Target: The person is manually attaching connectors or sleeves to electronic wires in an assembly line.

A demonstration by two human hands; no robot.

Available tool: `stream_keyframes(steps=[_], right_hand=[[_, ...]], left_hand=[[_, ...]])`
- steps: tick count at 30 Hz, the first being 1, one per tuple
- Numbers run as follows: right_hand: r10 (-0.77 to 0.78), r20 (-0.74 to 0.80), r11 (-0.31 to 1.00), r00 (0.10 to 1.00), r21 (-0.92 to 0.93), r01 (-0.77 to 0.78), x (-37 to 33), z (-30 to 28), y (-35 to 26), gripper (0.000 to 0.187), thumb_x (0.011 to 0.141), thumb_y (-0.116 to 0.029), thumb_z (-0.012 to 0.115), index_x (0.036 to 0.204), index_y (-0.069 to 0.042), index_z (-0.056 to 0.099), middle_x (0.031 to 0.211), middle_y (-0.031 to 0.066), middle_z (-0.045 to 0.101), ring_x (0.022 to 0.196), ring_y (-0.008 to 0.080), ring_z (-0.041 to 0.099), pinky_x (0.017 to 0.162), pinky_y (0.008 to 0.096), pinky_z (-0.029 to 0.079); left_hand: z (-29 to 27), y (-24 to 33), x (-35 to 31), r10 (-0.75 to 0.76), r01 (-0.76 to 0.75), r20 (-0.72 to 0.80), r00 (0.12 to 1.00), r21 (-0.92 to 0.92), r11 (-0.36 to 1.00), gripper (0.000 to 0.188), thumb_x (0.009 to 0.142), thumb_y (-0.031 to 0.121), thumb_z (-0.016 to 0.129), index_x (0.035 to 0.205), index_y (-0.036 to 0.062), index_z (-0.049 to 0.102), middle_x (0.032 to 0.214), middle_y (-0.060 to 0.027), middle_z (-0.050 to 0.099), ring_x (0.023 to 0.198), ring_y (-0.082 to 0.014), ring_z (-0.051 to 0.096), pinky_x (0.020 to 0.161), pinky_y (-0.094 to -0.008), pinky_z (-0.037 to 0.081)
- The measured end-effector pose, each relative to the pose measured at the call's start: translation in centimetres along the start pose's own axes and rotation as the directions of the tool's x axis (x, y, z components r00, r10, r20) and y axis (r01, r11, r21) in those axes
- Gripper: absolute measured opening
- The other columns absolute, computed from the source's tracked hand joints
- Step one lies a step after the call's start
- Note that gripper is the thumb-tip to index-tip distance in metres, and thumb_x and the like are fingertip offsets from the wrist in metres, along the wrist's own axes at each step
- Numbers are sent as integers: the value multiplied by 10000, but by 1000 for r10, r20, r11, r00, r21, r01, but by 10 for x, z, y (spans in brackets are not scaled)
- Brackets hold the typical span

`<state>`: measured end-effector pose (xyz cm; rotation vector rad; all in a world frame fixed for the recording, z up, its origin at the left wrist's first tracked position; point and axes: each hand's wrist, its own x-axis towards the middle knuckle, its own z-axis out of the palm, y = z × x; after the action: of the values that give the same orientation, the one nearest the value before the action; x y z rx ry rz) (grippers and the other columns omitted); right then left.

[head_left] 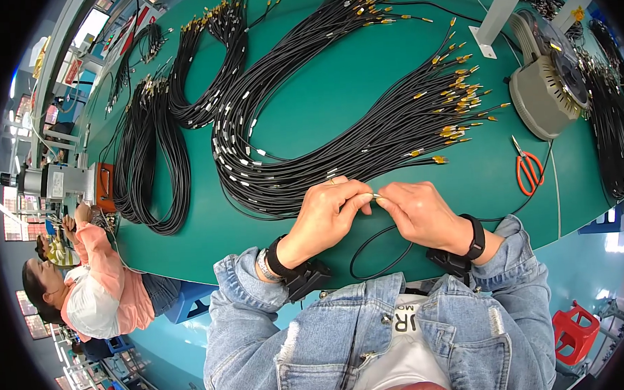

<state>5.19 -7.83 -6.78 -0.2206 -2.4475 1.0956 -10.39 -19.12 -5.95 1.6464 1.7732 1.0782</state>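
My left hand (330, 214) and my right hand (417, 212) meet at the front of the green table, both pinching a thin black cable (355, 255). Between the fingertips a small pale metal end piece (375, 196) shows; its details are too small to make out. From there the cable droops in a loop beside my wrists, and a stretch of black cable runs off to the right. Just beyond my hands lies a large curved bundle of black cables (311, 174) with gold-coloured connectors and white tags. Orange-handled scissors (529, 172) lie to the right.
More black cable bundles (156, 157) lie at the left, near an orange-fronted machine (104, 187). A grey round device (548, 87) stands at the far right beside a metal post (502, 17). A co-worker (105, 283) sits at the left. A red stool (575, 333) stands at lower right.
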Motion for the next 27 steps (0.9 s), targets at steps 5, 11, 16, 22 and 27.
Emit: stream_keyframes(steps=[5,11,16,22,27], right_hand=[[56,14,997,998,46,-56,0,-2,2,112,848,-61,543,756,-3,514,618,144,507,548,329,518,488,399,389],[123,72,982,990,139,-132,2,-6,2,172,862,-94,519,720,-2,491,606,160,513,551,350,518,486,414,382],[130,87,978,988,150,-142,1,-4,3,181,860,-96,522,712,4,491,599,164,502,550,352,512,489,417,379],[110,94,984,989,128,-121,0,1,6,181,862,-100,523,719,7,493,590,164,490,549,357,505,491,423,377],[88,89,988,992,118,-98,1,1,6,193,869,-107,520,714,4,489,595,168,495,546,368,498,489,428,376]], left_hand=[[-4,-3,5,38,-38,-1,999,-107,993,114,873,84,553,841,2,625,696,-37,654,636,-180,575,570,-294,439],[-8,5,5,-100,108,93,991,-81,991,145,888,102,529,821,4,613,672,-46,644,638,-210,576,577,-315,449],[-3,2,2,-130,139,94,987,-87,987,152,894,96,526,825,-5,616,691,-42,656,638,-158,594,581,-274,449],[2,-2,1,-98,104,78,992,-74,992,150,891,93,528,824,-8,617,690,-46,656,643,-165,603,590,-275,456],[-3,0,3,-113,121,107,988,-75,990,154,894,90,523,817,-14,608,681,-56,650,644,-165,600,609,-277,470]])
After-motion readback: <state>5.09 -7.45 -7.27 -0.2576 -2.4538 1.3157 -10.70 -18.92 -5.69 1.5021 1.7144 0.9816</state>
